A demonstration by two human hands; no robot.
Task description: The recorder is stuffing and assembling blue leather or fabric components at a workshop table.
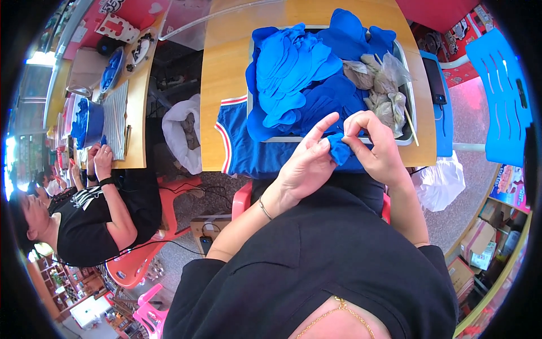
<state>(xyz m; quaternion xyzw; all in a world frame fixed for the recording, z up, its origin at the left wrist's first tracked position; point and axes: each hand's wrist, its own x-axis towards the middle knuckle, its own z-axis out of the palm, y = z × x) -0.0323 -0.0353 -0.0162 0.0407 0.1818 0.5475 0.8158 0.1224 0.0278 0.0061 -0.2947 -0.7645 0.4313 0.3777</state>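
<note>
Between my two hands is a small, folded blue fabric piece [340,150], just off the tray's near edge. My right hand [377,148] pinches its top between thumb and fingertips. My left hand [307,168] grips its other side with the thumb, the index finger pointing up and away from it. In front of both hands, a metal tray [416,121] holds heaps of similar blue petal-shaped pieces [291,73], lighter on the left and darker in the middle. Clear plastic bags with beige contents [385,85] and a thin wooden stick [411,125] lie at the tray's right.
Beneath the tray a blue garment with red-and-white trim [234,138] covers part of the wooden table [217,68]. A dark phone [435,81] lies right of the table. At left, another person [93,226] works at a second table beside a blue basin [92,121].
</note>
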